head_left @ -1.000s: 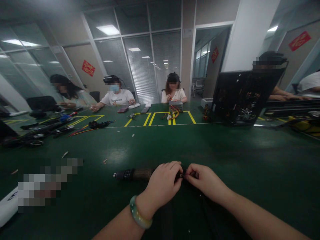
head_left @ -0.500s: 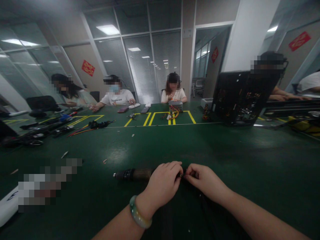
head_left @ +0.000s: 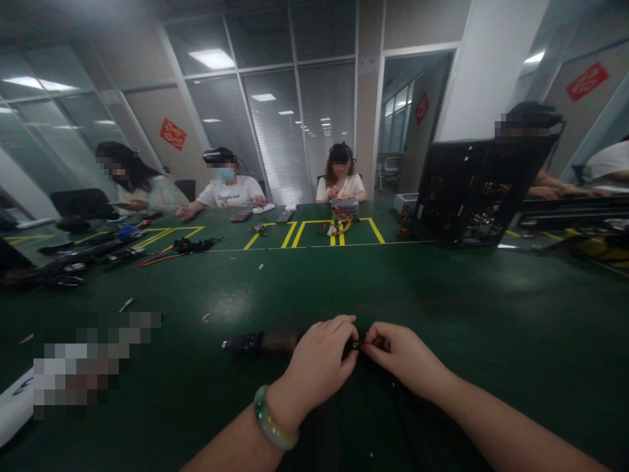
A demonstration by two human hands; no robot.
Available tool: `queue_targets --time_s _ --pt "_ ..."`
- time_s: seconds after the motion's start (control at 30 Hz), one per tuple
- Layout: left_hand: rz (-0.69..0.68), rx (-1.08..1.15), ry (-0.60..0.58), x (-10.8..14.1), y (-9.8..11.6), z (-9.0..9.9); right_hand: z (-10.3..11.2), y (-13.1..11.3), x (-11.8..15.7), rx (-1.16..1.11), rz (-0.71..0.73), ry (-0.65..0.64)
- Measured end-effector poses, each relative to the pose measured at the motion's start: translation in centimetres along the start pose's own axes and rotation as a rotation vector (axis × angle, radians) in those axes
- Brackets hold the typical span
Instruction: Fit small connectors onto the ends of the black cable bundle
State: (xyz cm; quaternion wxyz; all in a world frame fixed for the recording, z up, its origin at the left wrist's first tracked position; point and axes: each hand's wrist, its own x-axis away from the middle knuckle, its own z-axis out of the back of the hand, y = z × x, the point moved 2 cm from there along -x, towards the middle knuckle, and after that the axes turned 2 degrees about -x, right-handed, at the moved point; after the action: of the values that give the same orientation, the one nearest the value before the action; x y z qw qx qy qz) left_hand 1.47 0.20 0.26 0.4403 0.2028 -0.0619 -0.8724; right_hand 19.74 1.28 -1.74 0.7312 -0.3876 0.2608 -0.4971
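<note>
Our left hand, a green bangle at its wrist, arches over a dark tool and pinches a small dark piece with a brassy glint between thumb and forefinger. Our right hand is just beside it, thumb and fingertips pressed together; whether anything is between them is too small for us to tell. The tool lies on the worktop directly in front of us, metal tip to the left. Our left hand covers its other end, so we cannot tell whether the piece belongs to it.

At our lower left we see a white thing, largely blurred out, near a pale scrap. Beyond it, a tangle of black parts and coloured wires spreads over the worktop. Across from us, yellow tape marks out boxes, and a grey box trails its leads in front of a seated person; a masked person sits further left. To our right, a black computer case stands in the way, hiding most of the person behind it.
</note>
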Motion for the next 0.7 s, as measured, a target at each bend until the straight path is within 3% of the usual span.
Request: queue_targets --time_s 0.7 --pt "-0.014 -0.015 -0.002 0.02 0.07 -0.05 -0.03 -0.21 -0.04 0.033 -0.005 0.009"
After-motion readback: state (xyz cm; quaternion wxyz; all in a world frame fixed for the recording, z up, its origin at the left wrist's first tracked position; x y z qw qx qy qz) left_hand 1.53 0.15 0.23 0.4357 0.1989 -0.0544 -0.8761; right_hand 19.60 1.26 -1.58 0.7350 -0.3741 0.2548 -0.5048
